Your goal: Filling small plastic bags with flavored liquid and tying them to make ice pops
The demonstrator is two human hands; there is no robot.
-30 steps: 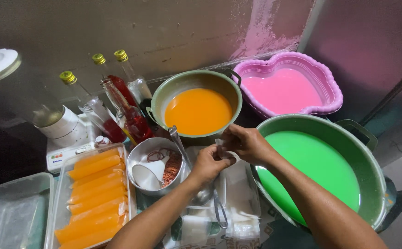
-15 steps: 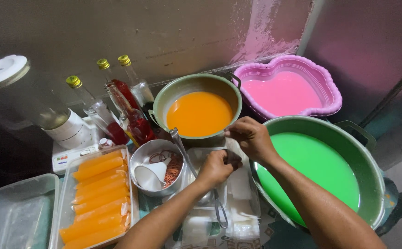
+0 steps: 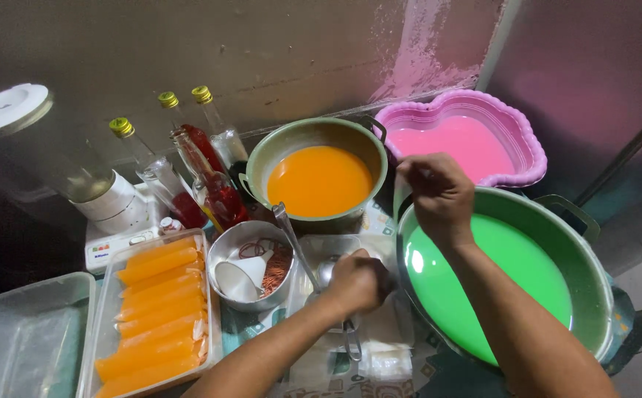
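The left hand point(image 3: 358, 282) is closed around a metal ladle point(image 3: 302, 254) lying at 12 o'clock of it. The right hand point(image 3: 439, 193) pinches what looks like a thin clear bag point(image 3: 402, 203) above the green basin point(image 3: 556, 221), at its 10 o'clock rim. A tray point(image 3: 103, 324) at 9 o'clock already holds filled orange tubes point(image 3: 155, 309); all three coloured liquids remain plentiful.

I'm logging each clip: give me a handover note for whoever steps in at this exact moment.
Left hand: closed low over a clear bag, beside a ladle.
Right hand: raised over the rim of the green pot, fingers pinched on the top of that clear bag.
Around: orange pot, pink tub, metal bowl with funnel and rubber bands.
Done: tray holds filled orange packs.
Left: all three liquids remain plentiful.
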